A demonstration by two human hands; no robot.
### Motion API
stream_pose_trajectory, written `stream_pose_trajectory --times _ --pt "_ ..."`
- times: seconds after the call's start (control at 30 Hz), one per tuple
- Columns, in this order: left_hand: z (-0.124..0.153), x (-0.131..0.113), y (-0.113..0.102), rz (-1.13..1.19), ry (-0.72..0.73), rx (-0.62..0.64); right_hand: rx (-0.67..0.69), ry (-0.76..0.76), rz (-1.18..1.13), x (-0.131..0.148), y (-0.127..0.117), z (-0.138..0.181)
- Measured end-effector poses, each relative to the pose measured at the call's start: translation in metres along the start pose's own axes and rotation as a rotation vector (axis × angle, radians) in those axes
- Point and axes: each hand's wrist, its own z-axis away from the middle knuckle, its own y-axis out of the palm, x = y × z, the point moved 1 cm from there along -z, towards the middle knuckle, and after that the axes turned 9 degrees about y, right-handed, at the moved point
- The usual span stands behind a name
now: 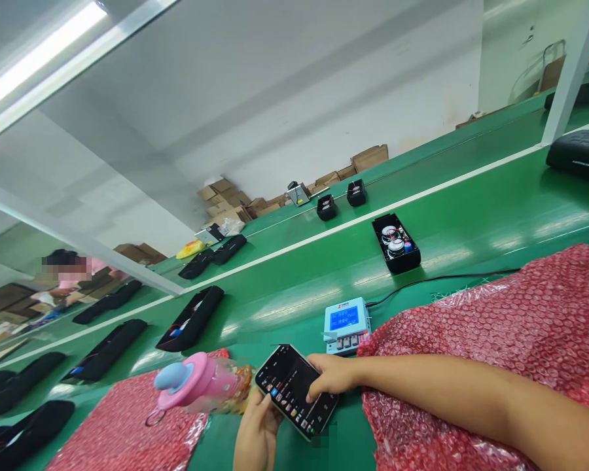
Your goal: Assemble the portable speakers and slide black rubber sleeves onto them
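My left hand (258,428) is closed around the lower left edge of a smartphone (294,386), its thumb along the side. The phone's dark screen is lit and shows rows of small icons. My right hand (334,376) grips the phone's right side, with the thumb over the screen and the other fingers partly hidden. Close to my left hand is a clear drink bottle (216,386) with a pink lid and blue cap. Just beyond my right hand stands a small white tester box (347,320) with a blue display, joined to a black cable.
Red bubble wrap (476,327) lies under my right forearm, and another red sheet (132,418) at left. An open black speaker housing (397,245) with wired round drivers sits on the green bench. Several black housings (191,317) line the left. A person (69,281) is far left.
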Motion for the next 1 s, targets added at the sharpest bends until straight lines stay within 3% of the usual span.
stream_pose_trajectory --times 0.23,0.47,0.7,1.0 --pt "-0.009 0.005 -0.001 0.129 -0.006 -0.178 0.113 0.014 -0.201 -0.004 -0.001 -0.010" --pt "-0.011 0.008 0.000 0.145 0.062 -0.243 0.270 -0.004 -0.236 -0.005 0.000 -0.005" --pt "-0.008 0.005 0.000 0.059 0.126 -0.169 0.303 -0.043 -0.216 -0.007 -0.002 -0.005" --pt "0.003 0.020 -0.002 -0.098 0.158 0.096 0.387 -0.078 -0.289 -0.002 -0.008 -0.005"
